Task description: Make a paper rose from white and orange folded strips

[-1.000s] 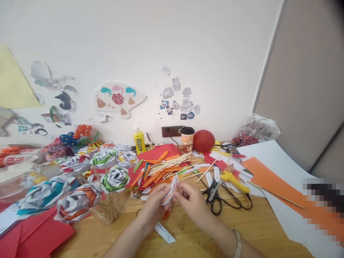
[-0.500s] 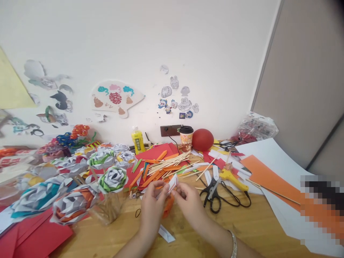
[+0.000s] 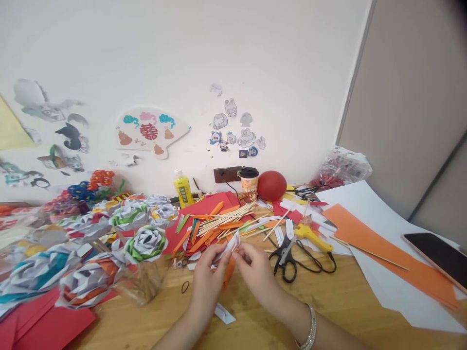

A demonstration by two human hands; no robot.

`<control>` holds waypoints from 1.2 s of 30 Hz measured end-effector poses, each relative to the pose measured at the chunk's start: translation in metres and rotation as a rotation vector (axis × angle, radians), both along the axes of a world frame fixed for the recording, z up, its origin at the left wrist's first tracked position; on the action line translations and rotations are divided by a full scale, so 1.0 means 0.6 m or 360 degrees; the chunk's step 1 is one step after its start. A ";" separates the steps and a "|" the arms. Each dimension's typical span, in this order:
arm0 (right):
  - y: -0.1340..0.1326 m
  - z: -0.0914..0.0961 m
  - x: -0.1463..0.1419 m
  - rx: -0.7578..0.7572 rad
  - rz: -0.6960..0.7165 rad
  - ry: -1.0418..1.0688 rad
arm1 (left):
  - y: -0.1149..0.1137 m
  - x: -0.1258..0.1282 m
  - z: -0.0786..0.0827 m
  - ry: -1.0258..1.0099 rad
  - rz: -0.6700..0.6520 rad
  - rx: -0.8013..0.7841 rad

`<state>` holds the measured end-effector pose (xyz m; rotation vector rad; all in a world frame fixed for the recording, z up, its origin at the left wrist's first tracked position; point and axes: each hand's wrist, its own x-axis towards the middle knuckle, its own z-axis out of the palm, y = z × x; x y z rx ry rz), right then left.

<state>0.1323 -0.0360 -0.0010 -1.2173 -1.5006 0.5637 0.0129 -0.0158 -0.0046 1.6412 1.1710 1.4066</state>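
Note:
My left hand (image 3: 210,271) and my right hand (image 3: 254,269) meet over the middle of the table, fingers closed around a folded white paper piece (image 3: 233,242). The thumb and fingers of each hand pinch it, and its pointed end sticks up between them. An orange paper piece (image 3: 229,272) shows between my hands, partly covered by them. Below, near my left wrist, a folded white paper strip (image 3: 225,314) lies on the wood. Right of my right hand are black scissors (image 3: 285,257).
A yellow glue gun (image 3: 314,238) with a black cord lies at the right. Wooden sticks (image 3: 228,218) rest on red paper behind my hands. Folded paper flowers (image 3: 146,243) crowd the left. A lidded cup (image 3: 249,185), a red balloon (image 3: 272,185) and a yellow bottle (image 3: 183,188) stand at the wall.
The whole view has shifted slightly, so the table things sit a little further left. Both hands still pinch the folded white paper, with only a small shift of the fingers.

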 end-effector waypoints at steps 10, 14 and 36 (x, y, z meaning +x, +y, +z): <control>0.000 0.001 0.006 0.0062 0.0055 -0.0057 | 0.004 -0.009 0.019 -0.0013 -0.0275 -0.0183; -0.001 0.004 0.012 0.0100 0.0091 -0.0088 | 0.007 -0.013 0.032 -0.0042 -0.0414 -0.0236; 0.000 0.021 0.032 -0.0017 0.0289 -0.0133 | 0.010 -0.018 0.035 -0.0223 -0.0797 -0.0505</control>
